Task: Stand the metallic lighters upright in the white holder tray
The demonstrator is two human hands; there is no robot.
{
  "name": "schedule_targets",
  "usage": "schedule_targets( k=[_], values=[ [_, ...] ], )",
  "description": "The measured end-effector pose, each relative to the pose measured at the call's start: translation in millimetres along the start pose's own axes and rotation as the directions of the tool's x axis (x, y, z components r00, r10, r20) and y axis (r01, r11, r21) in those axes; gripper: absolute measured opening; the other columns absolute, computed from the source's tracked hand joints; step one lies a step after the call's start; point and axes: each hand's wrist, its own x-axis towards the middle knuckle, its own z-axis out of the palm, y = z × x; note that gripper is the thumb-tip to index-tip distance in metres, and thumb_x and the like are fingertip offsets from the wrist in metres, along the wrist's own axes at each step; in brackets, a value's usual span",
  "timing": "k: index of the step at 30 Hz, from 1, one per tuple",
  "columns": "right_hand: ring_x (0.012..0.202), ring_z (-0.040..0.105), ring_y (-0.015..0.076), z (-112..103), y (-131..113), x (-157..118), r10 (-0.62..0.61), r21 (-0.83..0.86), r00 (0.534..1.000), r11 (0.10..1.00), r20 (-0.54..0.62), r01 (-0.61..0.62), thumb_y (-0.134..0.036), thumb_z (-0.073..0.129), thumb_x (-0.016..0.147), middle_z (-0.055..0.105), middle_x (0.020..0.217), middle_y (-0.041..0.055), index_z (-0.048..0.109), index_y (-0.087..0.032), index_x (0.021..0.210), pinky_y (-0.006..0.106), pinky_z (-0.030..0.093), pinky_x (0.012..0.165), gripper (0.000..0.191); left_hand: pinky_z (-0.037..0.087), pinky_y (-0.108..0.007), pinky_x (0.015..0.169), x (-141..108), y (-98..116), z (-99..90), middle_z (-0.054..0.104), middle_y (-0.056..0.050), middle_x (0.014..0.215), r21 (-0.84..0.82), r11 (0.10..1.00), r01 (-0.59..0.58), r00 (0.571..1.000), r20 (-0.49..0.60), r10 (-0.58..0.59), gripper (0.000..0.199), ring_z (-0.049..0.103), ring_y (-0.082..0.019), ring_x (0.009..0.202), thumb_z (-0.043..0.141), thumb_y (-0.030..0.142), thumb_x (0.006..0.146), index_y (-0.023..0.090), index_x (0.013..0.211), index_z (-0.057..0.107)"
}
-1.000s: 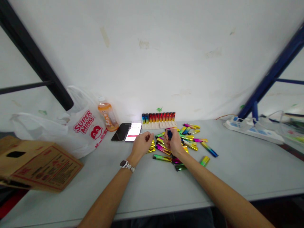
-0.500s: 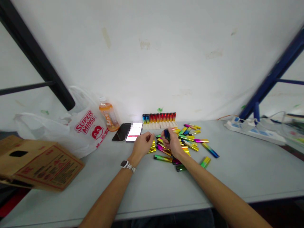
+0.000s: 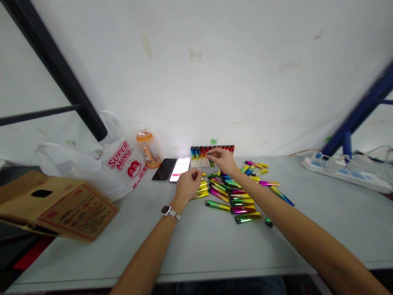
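My right hand (image 3: 225, 159) is at the row of upright lighters (image 3: 202, 153), its thumb and fingers closed on a green lighter (image 3: 211, 162) with a dark top. The row has blue lighters at its left and red-and-yellow ones beyond; my fingers cover part of it. Below, my left hand (image 3: 187, 186) has its fingers curled together above the table; whatever they may hold is hidden. Beside it lie several yellow lighters (image 3: 202, 189). A loose pile of shiny green, purple, gold and blue lighters (image 3: 242, 202) spreads below my right hand and forearm.
Left of the row lie two phones (image 3: 165, 170), one screen lit. An orange drink bottle (image 3: 148, 147), a white plastic bag (image 3: 119, 164) and a cardboard box (image 3: 76, 209) stand farther left. A white power strip (image 3: 344, 170) lies at the right by the wall.
My right hand has moved up from the pile to the row, with a green lighter in its fingers. My left hand stays curled in nearly the same place. The view has shifted slightly.
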Motion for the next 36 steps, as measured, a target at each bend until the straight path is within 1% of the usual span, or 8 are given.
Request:
schedule_targets(
  k=[4,8,12,17,22,28,32,36],
  values=[
    [0.067,0.06,0.0149,13.5,6.1,37.1,-0.073,-0.088,0.996,0.993,0.048,0.077,-0.023,0.067,0.076,0.07,0.074,0.0026,0.073,-0.016,0.088,0.028,0.045,0.068,0.015,0.033,-0.024,0.058,4.1,-8.8,-13.8,0.059,0.0,0.061,0.033,0.999,0.035,0.997,-0.062,-0.033,0.035,0.052,-0.014,0.058,0.045,0.041,0.092,0.019,0.072,0.063],
    [0.065,0.062,0.0157,24.9,9.9,55.9,-0.09,-0.212,0.99,0.971,0.109,0.112,-0.015,0.066,0.075,0.071,0.072,0.0039,0.074,-0.015,0.085,0.028,0.046,0.068,0.013,0.036,-0.024,0.059,7.6,-21.8,-26.1,0.065,-0.003,0.066,0.058,0.995,0.077,0.995,-0.067,-0.073,0.031,0.057,-0.015,0.062,0.046,0.037,0.092,0.019,0.076,0.065],
    [0.065,0.063,0.0165,29.9,13.5,65.0,-0.102,-0.276,0.974,0.948,0.202,0.157,-0.013,0.067,0.074,0.072,0.071,0.0042,0.075,-0.016,0.08,0.029,0.048,0.069,0.011,0.04,-0.026,0.063,10.8,-35.4,-34.1,0.069,-0.005,0.071,0.099,0.992,0.083,0.996,-0.019,-0.082,0.021,0.06,-0.017,0.066,0.052,0.029,0.089,0.018,0.081,0.068],
    [0.069,0.062,0.0182,29.9,16.1,72.3,-0.095,-0.392,0.958,0.898,0.271,0.2,-0.013,0.064,0.078,0.071,0.076,0.0069,0.077,-0.014,0.081,0.03,0.048,0.072,0.014,0.045,-0.027,0.069,12.3,-46.8,-39.3,0.073,-0.007,0.081,0.07,0.998,0.009,0.994,0.105,-0.016,0.013,0.065,-0.019,0.075,0.059,0.02,0.082,0.016,0.083,0.071],
    [0.088,0.06,0.0198,32.9,16.9,60.0,-0.184,-0.523,0.947,0.797,0.264,0.301,-0.017,0.057,0.088,0.059,0.103,0.0136,0.078,-0.013,0.103,0.032,0.046,0.087,0.026,0.046,-0.028,0.072,7.7,-46.8,-43.3,0.073,-0.009,0.091,0.121,0.991,-0.054,0.985,0.168,0.034,0.014,0.065,-0.02,0.081,0.06,0.018,0.081,0.016,0.088,0.072],
    [0.095,0.055,0.0242,35.0,17.6,39.6,-0.152,-0.649,0.932,0.68,0.329,0.341,-0.018,0.051,0.091,0.051,0.102,0.0136,0.062,-0.017,0.134,0.035,0.043,0.09,0.044,0.047,-0.029,0.076,4.5,-47.2,-47.5,0.071,-0.008,0.093,0.188,0.98,-0.062,0.972,0.234,0.017,0.016,0.064,-0.021,0.085,0.066,0.017,0.075,0.019,0.088,0.076],
    [0.091,0.055,0.0228,33.7,12.1,25.6,-0.176,-0.62,0.939,0.713,0.294,0.328,-0.019,0.051,0.092,0.05,0.108,0.0132,0.054,-0.018,0.14,0.035,0.043,0.089,0.048,0.047,-0.031,0.08,3.6,-46.1,-48.7,0.069,-0.009,0.095,0.258,0.962,-0.09,0.965,0.261,0.021,0.019,0.064,-0.025,0.092,0.07,0.02,0.072,0.018,0.09,0.077],
    [0.094,0.056,0.0227,34.0,0.6,6.4,-0.254,-0.521,0.935,0.779,0.246,0.349,-0.02,0.051,0.091,0.05,0.107,0.0116,0.062,-0.016,0.125,0.036,0.044,0.091,0.036,0.047,-0.032,0.08,2.8,-37.9,-46.0,0.068,-0.01,0.098,0.388,0.91,-0.145,0.958,0.285,0.031,0.021,0.063,-0.026,0.094,0.067,0.019,0.076,0.018,0.095,0.076]
  ],
)
